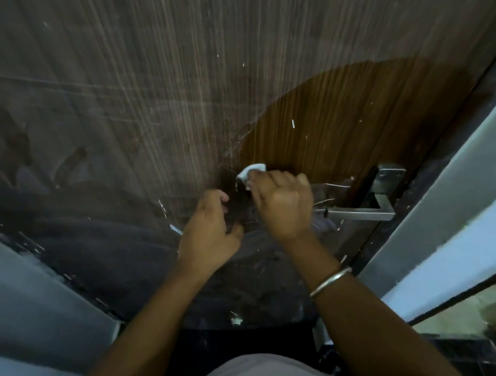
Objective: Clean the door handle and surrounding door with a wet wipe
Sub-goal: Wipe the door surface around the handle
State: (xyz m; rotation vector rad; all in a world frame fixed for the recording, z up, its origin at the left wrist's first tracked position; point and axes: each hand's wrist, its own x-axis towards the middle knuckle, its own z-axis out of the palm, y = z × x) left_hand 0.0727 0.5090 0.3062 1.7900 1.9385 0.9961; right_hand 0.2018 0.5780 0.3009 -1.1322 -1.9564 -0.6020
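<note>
A crumpled white wipe sits against the wooden door, up and to the left of the metal handle, pinched in the curled fingers of the right hand. The left hand hovers just beside it, fingers loosely curled and holding nothing. A silver bangle circles the right wrist.

Wet wipe sits above the right hand, against the door. Door handle lies just right of that hand; left hand is just left of it.

The door bears a handle, apparently steel.
</note>
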